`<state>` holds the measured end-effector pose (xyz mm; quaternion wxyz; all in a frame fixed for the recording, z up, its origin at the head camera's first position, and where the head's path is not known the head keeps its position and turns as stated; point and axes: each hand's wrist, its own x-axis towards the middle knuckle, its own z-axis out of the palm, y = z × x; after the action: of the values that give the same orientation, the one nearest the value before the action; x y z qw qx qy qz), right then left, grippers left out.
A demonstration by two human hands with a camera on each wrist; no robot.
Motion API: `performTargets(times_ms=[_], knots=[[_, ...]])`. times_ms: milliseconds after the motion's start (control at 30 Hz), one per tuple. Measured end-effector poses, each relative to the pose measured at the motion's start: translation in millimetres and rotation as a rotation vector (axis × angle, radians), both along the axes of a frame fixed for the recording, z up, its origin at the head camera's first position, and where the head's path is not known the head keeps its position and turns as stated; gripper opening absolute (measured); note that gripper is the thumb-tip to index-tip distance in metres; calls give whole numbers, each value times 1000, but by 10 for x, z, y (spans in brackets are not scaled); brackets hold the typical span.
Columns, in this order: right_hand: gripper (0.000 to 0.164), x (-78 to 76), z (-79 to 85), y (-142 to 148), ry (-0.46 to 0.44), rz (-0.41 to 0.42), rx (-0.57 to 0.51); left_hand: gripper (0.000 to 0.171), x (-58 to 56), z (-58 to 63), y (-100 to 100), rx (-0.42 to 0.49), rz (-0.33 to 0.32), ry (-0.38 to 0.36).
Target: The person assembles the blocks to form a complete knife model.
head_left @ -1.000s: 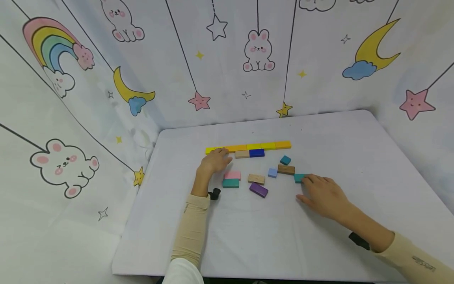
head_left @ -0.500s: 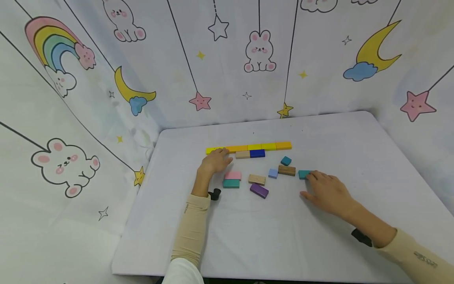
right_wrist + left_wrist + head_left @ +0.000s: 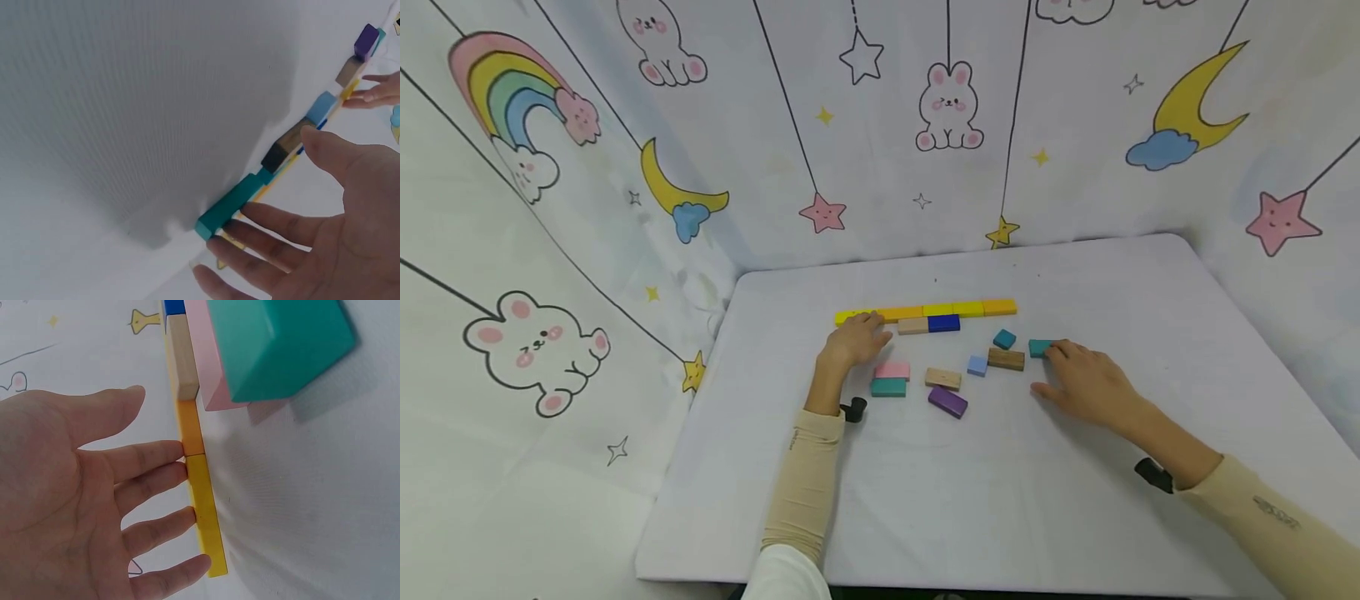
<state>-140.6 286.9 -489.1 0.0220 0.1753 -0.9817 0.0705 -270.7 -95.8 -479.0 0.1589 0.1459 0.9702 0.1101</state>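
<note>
In the head view, the right hand (image 3: 1086, 379), fingers extended, touches a teal block (image 3: 1040, 348), which has slid farther from the person since half a second ago, now just right of the brown wooden block (image 3: 1006, 359). The left wrist view shows the left hand (image 3: 69, 494) spread, fingertips (image 3: 176, 448) against the yellow-and-orange row (image 3: 204, 506), beyond the brown wooden block. The right wrist view reveals the right thumb (image 3: 325, 147) apart from the teal block.

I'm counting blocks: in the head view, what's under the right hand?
A teal block partly shows; the right hand covers its other end and the table beneath.
</note>
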Motion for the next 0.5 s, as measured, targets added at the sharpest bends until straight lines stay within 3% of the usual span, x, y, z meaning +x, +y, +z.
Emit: performTargets(times_ms=[500], knots=[[67,-210,-38,38,-40,-1,-51,58,-10,10,-9,5,4,4]])
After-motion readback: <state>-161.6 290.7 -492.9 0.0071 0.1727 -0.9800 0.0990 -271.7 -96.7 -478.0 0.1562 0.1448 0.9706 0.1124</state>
